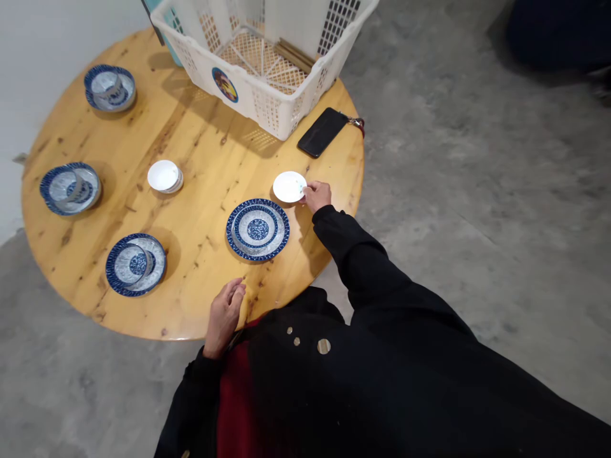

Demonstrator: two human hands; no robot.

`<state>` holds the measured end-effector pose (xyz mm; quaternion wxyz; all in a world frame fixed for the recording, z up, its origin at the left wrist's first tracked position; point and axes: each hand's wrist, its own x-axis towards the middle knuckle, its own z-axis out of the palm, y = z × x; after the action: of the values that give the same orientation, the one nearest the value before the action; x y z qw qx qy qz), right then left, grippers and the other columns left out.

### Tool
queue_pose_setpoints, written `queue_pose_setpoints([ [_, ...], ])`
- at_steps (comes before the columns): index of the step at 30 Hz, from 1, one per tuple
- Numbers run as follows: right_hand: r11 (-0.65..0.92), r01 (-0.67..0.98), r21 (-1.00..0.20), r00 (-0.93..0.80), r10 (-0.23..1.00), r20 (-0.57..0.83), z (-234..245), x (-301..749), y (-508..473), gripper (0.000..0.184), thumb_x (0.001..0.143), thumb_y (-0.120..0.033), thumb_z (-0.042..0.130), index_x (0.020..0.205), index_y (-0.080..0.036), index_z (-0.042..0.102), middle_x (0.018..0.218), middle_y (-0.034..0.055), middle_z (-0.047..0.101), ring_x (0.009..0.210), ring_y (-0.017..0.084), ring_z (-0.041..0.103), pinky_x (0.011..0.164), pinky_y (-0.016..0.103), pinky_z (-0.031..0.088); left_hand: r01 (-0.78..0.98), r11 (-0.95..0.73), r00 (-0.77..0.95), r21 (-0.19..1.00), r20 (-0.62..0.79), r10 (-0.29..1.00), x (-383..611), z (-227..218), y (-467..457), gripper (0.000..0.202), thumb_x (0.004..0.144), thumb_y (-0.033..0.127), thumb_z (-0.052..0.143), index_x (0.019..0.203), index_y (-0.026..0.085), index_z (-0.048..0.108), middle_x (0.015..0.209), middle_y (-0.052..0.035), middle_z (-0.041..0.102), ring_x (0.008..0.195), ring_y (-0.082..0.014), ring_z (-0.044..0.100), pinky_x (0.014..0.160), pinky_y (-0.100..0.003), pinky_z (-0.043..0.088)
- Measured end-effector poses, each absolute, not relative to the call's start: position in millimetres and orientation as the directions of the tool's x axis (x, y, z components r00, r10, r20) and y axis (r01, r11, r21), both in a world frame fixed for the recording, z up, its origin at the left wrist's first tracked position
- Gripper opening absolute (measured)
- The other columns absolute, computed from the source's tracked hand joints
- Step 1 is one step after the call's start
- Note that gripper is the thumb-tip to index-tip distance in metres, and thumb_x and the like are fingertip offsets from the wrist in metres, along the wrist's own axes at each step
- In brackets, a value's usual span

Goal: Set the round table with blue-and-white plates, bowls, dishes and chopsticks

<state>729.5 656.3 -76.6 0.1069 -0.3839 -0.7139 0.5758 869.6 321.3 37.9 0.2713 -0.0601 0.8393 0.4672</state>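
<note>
My right hand [317, 194] pinches the right edge of a small white saucer [288, 186] that lies on the round wooden table [200, 159], just above a blue-and-white plate [258, 229]. My left hand [224, 315] rests at the table's near edge below that plate, fingers loosely curled, holding nothing I can see. A short stack of small white saucers [163, 176] sits in the middle of the table.
Three more blue-and-white plates, each with a bowl on it, stand at the left [136, 263], [70, 187], [110, 87]. A white plastic basket [267, 57] occupies the far side, with a black phone [322, 131] beside it. Grey concrete floor surrounds the table.
</note>
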Motion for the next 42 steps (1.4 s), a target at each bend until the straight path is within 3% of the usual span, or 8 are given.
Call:
queue_pose_setpoints([
  [27,0.082,0.38,-0.921,-0.687,0.692,-0.222,-92,724,663,0.024,0.072,-0.017,0.052,0.086,-0.009,0.069,0.074,0.0058,0.067,0.058,0.015,0.063,0.062,0.033,0.061,-0.342,0.532,-0.849,0.774,-0.498,0.178,873,25,314,0.047,0.087,0.048,0.053,0.116,0.012,0.064,0.113,-0.0154,0.072,0.104,-0.0254,0.07,0.097,-0.039,0.052],
  [42,0.139,0.42,-0.897,-0.705,0.672,-0.226,-82,738,668,0.019,0.072,-0.014,0.051,0.08,-0.012,0.068,0.073,0.006,0.066,0.063,0.017,0.066,0.066,0.035,0.062,-0.35,0.532,-0.84,0.771,-0.51,0.187,873,24,316,0.045,0.087,0.046,0.053,0.116,0.013,0.065,0.113,-0.014,0.073,0.105,-0.0244,0.07,0.097,-0.038,0.052],
])
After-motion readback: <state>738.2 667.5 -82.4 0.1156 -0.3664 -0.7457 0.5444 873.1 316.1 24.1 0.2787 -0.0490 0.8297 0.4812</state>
